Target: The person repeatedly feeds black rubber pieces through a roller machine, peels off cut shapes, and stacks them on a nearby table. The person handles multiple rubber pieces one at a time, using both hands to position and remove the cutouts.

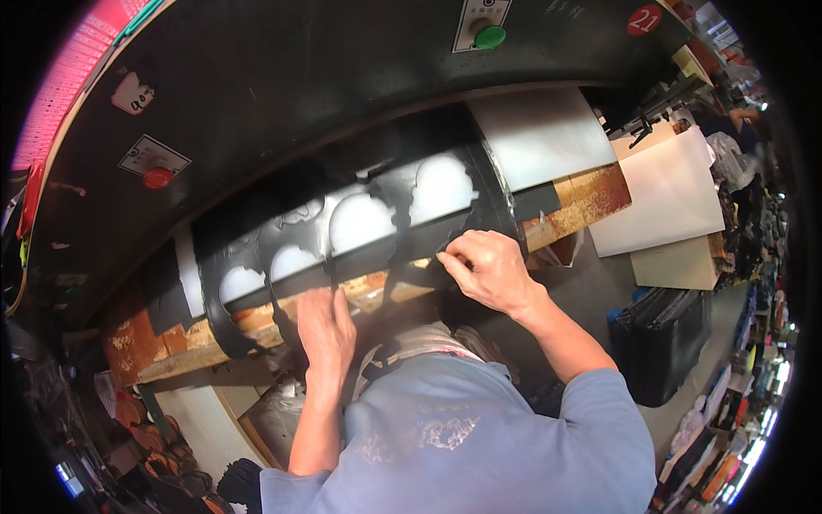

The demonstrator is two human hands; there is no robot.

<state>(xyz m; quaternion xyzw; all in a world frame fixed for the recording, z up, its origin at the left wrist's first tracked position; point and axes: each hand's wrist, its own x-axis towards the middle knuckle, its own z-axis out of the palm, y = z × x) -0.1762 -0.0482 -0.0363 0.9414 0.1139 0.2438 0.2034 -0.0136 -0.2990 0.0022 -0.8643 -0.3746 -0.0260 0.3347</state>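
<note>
The left hand [325, 330] lies flat, fingers together, palm down on the near edge of the wooden board [574, 201], pressing on the lower margin of the black sheet [381, 210]; it clamps nothing, it only pins. The right hand [490, 272] sits a little further along that same near edge, toward the board's right end, with thumb and fingertips pinched together on the sheet's border. The sheet itself spans the board under the press [300, 77], and a row of rounded cutouts [355, 221] already shows pale through it (the leftmost ones curve away in the lens).

To do this step well, I judge that the pinning hand should stay firm and flat so the sheet cannot creep, while the pinching hand draws the border evenly rather than by one corner, since the narrow webs between holes look easy to tear. Both hands would do best to keep to the near edge, clear of the space under the press head.

Further off, a white board [668, 193] stands past the right end, and a green button [490, 37] and a red button [157, 177] sit on the press face.
</note>
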